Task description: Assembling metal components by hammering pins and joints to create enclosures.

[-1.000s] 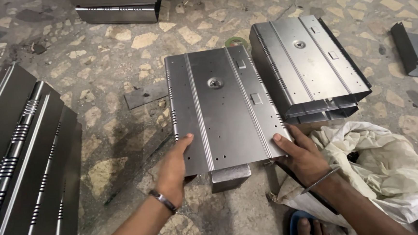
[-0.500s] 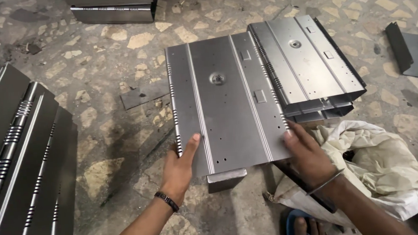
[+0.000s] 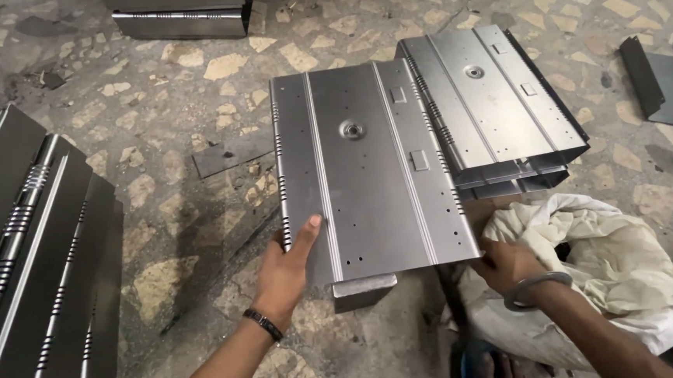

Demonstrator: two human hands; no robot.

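Head view, looking down

Close above the stone floor [image 3: 158, 200], facing forward and steeply downward from the person's head; one view only.

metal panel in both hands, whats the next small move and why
Probably carry the metal panel a little further right and lower it flat onto the stack of panels. The left hand and right hand hold its near edge, it is raised off the floor, and its far right edge already overlaps the stack, whose top panel looks the same shape.
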